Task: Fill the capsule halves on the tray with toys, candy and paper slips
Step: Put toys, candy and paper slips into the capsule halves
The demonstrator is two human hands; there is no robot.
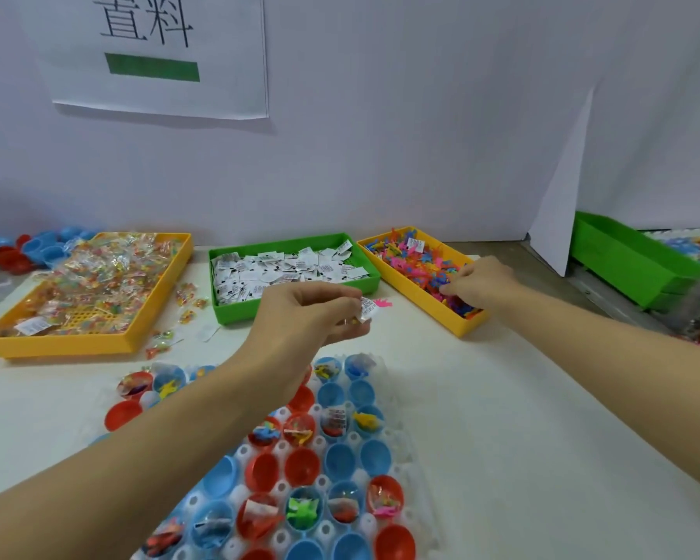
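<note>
A white tray (409,450) in front of me holds red and blue capsule halves (302,466); several contain toys, candy and slips, others are bare. My left hand (308,313) hovers above the tray's far end and pinches a white paper slip (367,308) together with a small candy packet. My right hand (479,282) reaches into the yellow bin of small coloured plastic toys (417,262), fingers curled down among them; what it holds is hidden. The green bin of paper slips (287,268) lies behind my left hand. A yellow bin of wrapped candy (98,284) stands at the left.
Loose candy packets (186,295) and a slip lie on the white table between the bins. A pink toy (382,304) lies beside the green bin. Spare red and blue halves (29,248) are piled at the far left. Another green bin (631,260) stands at the right.
</note>
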